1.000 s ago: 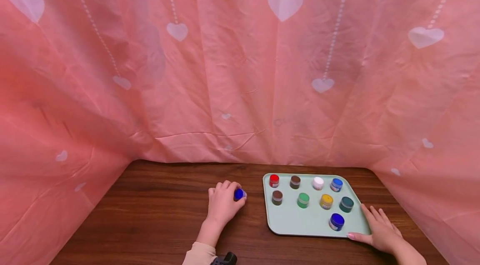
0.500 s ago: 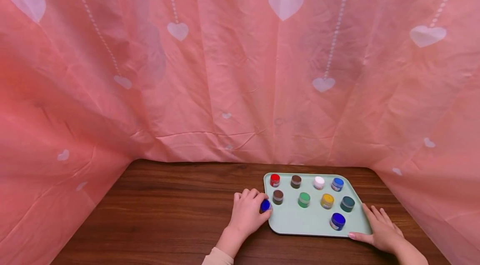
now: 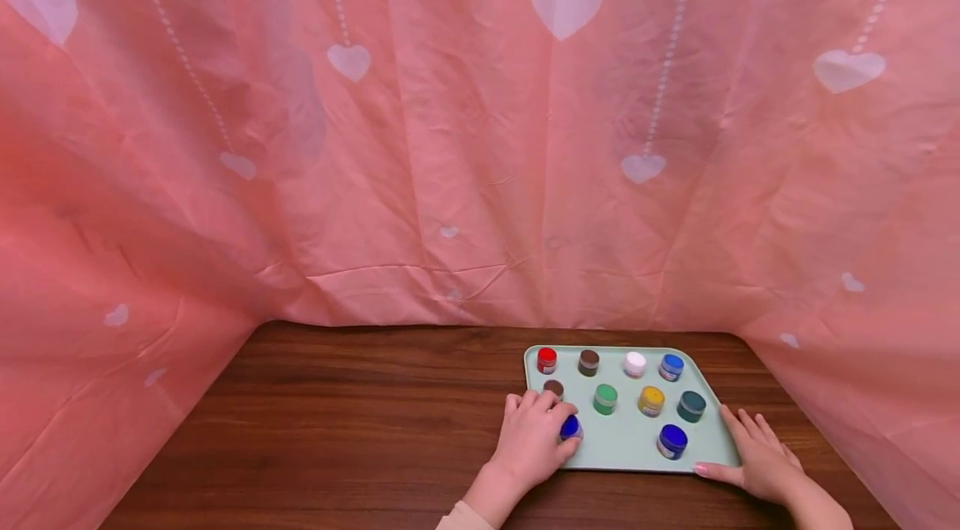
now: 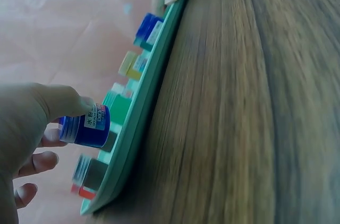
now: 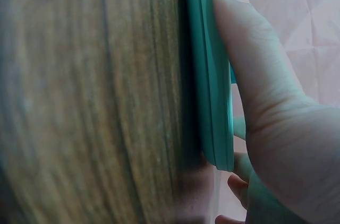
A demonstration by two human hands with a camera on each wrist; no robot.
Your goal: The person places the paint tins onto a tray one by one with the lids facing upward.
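My left hand (image 3: 528, 442) pinches a dark blue paint jar (image 3: 571, 427) between thumb and fingers, over the near left part of the pale green tray (image 3: 624, 451). In the left wrist view this blue jar (image 4: 94, 127) lies close beside the tray's rim, its white label showing. Behind the hand, a brown paint jar (image 3: 553, 389) is partly hidden. With fingers spread and fairly straight, my right hand (image 3: 763, 463) rests at the tray's near right corner. Its thumb (image 5: 249, 43) lies along the near rim. Another dark blue jar (image 3: 672, 442) stands close to that thumb.
On the tray's back row stand a red jar (image 3: 547, 360), a dark brown jar (image 3: 588, 362), a white jar (image 3: 634, 364) and a blue jar (image 3: 671, 367). Green (image 3: 605, 398), yellow (image 3: 651, 401) and dark teal (image 3: 692, 406) jars form the middle row. A pink curtain (image 3: 420, 180) hangs behind the wooden table (image 3: 337, 413).
My left hand has carried the dark blue jar rightward from the bare table, across the tray's left rim, to over the tray. My right hand has stayed at the tray's corner.
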